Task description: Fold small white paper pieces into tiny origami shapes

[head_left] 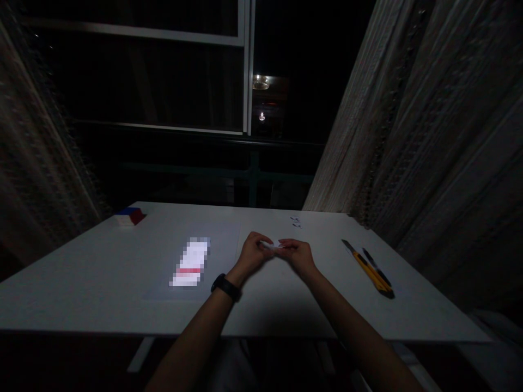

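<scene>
My left hand [254,251], with a black watch [226,287] on its wrist, and my right hand [299,255] meet just above the middle of the white table [278,310]. Between their fingertips they pinch a small white piece [275,244] that looks like paper; the fingers cover much of it. Beyond the hands lie a few small white bits with dark marks [295,221]. Off to the right rest a yellow box cutter [371,272] and, alongside it, a black pen [375,261].
A lit phone [191,262], its screen blurred out, lies left of my hands on a pale sheet [157,293]. At the far left corner sits a blue, red and white block [129,216]. Curtains [359,114] and a dark window [163,81] border the table.
</scene>
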The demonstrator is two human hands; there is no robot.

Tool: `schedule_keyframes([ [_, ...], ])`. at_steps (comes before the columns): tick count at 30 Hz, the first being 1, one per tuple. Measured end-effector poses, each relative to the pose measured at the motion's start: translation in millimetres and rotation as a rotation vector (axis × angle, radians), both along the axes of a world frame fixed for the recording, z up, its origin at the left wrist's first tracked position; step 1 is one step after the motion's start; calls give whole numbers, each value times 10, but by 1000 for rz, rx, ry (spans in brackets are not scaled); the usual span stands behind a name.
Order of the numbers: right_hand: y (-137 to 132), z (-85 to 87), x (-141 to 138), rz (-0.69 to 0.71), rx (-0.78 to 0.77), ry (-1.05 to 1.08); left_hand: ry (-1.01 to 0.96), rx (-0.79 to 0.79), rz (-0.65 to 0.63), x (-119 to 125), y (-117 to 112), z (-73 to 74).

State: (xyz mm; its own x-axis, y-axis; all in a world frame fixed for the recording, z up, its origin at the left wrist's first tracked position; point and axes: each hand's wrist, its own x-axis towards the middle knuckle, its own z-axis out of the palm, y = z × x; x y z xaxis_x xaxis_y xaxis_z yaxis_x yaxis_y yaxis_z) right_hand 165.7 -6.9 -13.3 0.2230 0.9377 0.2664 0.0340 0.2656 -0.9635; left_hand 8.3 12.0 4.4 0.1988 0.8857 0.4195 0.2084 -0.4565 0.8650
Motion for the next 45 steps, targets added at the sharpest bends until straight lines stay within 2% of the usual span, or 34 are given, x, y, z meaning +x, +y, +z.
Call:
schedule_keyframes([
  [2,-18,24,0,23,-40,37,-76,-110,-58,-9,8,-22],
  [4,-30,36,2,27,-66,58,-152,-230,-177,-20,13,-37],
  [6,-31,34,6,33,-60,62,-203,-263,-259,-30,13,-34],
  [8,-25,26,10,32,-40,56,-212,-170,-235,-35,10,-10],
  [12,-20,19,11,8,-12,44,-110,51,-81,-30,-9,52],
  [18,-30,31,-13,1,-24,137,-65,83,-30,3,-21,44],
  [21,-32,39,-19,-10,-15,135,-150,-21,-97,4,-11,25],
  [26,-39,49,-14,-11,7,83,-385,-336,-341,-39,-14,-1],
  [28,-41,47,-9,2,8,84,-401,-354,-369,-53,-16,3],
  [35,-24,18,-4,-30,46,32,-151,-9,-123,-47,-49,104],
  [39,-23,23,-18,-80,79,29,-96,38,-91,-37,-73,117],
  [45,-27,37,-28,-88,67,43,-98,8,-46,-21,-54,92],
])
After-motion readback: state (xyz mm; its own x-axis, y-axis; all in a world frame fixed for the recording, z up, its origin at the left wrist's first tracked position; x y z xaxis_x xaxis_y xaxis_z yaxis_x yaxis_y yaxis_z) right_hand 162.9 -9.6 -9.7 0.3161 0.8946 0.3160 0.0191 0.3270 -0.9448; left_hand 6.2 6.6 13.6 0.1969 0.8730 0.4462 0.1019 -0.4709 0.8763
